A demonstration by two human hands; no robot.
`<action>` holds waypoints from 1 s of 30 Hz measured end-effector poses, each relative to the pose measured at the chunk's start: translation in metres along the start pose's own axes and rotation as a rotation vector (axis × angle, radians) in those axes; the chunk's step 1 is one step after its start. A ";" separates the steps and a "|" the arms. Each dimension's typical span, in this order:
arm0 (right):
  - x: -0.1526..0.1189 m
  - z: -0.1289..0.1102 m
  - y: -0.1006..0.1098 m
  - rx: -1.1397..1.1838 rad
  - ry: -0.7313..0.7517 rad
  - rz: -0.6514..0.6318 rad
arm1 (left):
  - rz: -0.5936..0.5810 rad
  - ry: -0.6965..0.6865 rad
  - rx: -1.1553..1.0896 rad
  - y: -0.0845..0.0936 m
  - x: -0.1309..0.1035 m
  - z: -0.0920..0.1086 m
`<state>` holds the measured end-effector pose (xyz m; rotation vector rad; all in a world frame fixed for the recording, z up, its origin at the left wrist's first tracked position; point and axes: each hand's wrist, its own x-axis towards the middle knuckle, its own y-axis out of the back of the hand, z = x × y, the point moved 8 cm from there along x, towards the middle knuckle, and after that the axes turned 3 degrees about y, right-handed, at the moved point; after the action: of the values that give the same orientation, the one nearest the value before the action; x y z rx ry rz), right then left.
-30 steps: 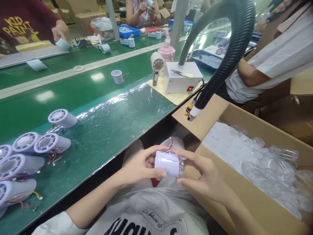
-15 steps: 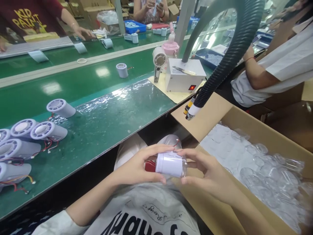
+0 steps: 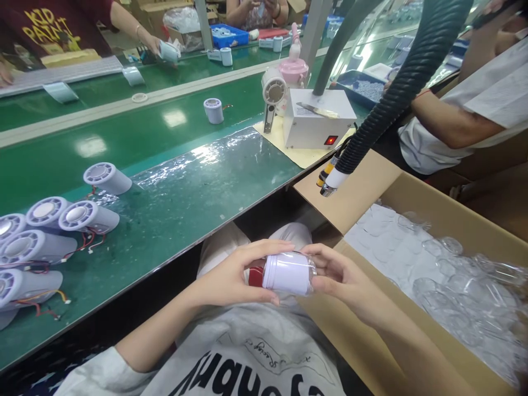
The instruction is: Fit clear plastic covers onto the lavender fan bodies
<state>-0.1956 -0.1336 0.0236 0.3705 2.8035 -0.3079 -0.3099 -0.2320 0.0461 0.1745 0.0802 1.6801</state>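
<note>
Fingers (image 3: 275, 298) around lavender cylinder (image 3: 289, 273), open carton (image 3: 371, 184) beside, black hose (image 3: 396, 91) overhanging carton's flap

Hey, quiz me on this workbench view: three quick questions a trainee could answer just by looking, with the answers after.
1. True or false: the lavender cylinder is between the left hand and the right hand.
2. Which stands on the yellow sheet? (a) blue tray (b) white unit (c) cardboard box
3. Fill in: the clear plastic pieces at the right lie in a ____ box.

Key: 1 true; 2 b; 3 cardboard
</note>
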 end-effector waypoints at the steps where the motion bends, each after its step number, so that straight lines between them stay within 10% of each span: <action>1: 0.001 0.002 0.000 0.010 -0.016 -0.008 | 0.000 -0.001 0.001 0.000 0.000 0.000; 20: 0.008 0.028 -0.018 0.332 -0.234 -0.053 | -0.015 0.057 -0.159 -0.001 0.002 -0.008; 30: 0.022 0.034 0.006 0.387 -0.093 0.044 | -0.030 0.155 -0.261 0.002 0.036 -0.021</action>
<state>-0.2052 -0.1312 -0.0156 0.4863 2.6317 -0.8386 -0.3187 -0.1954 0.0279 -0.1528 -0.0210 1.6550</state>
